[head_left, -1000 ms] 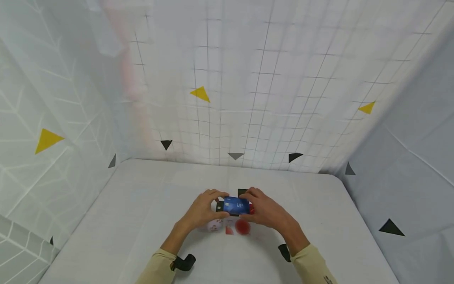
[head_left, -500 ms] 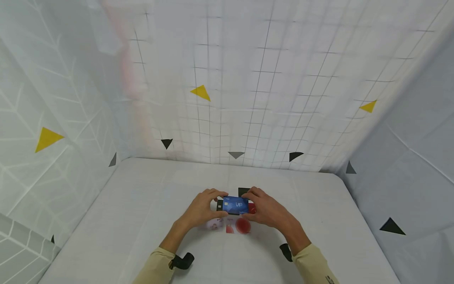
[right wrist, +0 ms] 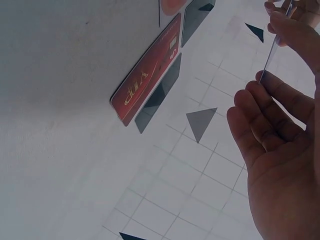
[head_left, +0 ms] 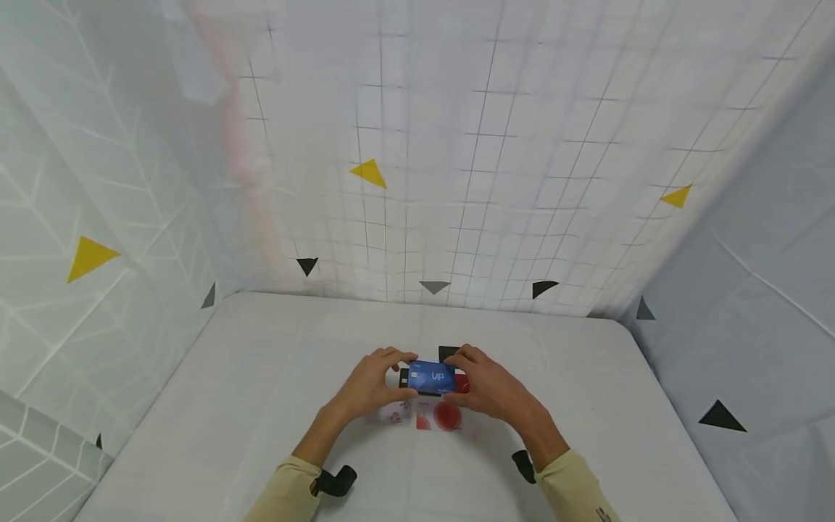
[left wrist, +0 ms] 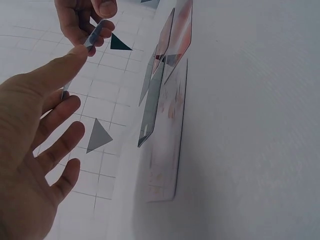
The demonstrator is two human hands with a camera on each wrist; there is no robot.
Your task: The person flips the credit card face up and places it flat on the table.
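Observation:
A blue card [head_left: 432, 378] marked VIP is held up between both hands, above other cards on the white table. My left hand [head_left: 372, 380] pinches its left end, thumb on the near edge and fingers at the far edge. At the other end, my right hand [head_left: 483, 384] pinches it in the same manner. In the left wrist view the card [left wrist: 95, 36] shows nearly edge-on, the remaining left fingers loosely bent. The right wrist view shows the card's thin edge [right wrist: 271, 60] between thumb and fingers. Beneath lies a red VIP card [right wrist: 150, 80], partly hidden in the head view.
Around the red card lie a dark card [head_left: 447, 354] farther back, a black card [head_left: 404, 378] at left, a pale pink-patterned card [head_left: 394, 413] and a card with a red circle [head_left: 447, 416] nearer me. A white gridded sheet [head_left: 424, 181] rises behind the table.
The blue card has shifted slightly to the left, and my left hand with it. My right hand stays nearly in place; the cards on the table lie as before.

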